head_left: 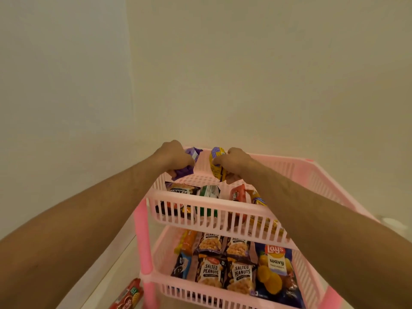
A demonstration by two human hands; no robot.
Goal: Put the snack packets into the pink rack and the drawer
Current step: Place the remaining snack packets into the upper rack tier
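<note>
While left hand [175, 156] grips purple packet [186, 168], right hand [234, 162] grips yellow packet [217, 163] above pink rack [207, 202].

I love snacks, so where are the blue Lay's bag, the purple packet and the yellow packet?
Lay's bag [276, 267], head view, front face.
Purple packet [183, 171], head view, lower crumpled part.
Yellow packet [216, 169], head view, middle face.

I see a purple packet [186, 162] and a yellow packet [216, 162] held upright over the pink rack [207, 202], whose tiers hold peanut packets [210, 273].

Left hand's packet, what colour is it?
Purple packet, with a small white patch, gripped by the left hand; head view.
</note>
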